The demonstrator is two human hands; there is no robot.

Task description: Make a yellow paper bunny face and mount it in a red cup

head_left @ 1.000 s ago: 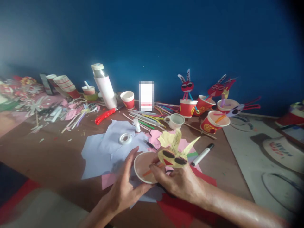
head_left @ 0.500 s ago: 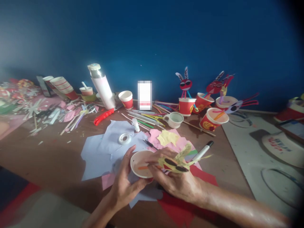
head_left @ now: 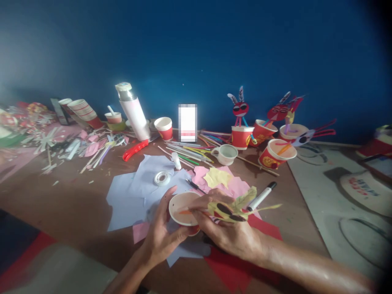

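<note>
My left hand wraps around the side of a red paper cup, whose pale inside faces up at me. Pinched in my right hand is an orange stick that reaches into the cup. A yellow paper face with dark eyes and leaf-like feelers sits at the stick's outer end, tilted over my right knuckles. Part of the cup's right rim is hidden behind my right fingers. Blue paper and red paper lie beneath my hands.
A tape roll, a glue bottle, a pen and a marker lie around the cup. Farther back are a red-handled knife, a thermos, a white mug and several cups with paper figures.
The yellow paper face has tipped down to the right, and its stick lies flatter across the cup. The cup has shifted slightly left and up, with both hands still holding on.
</note>
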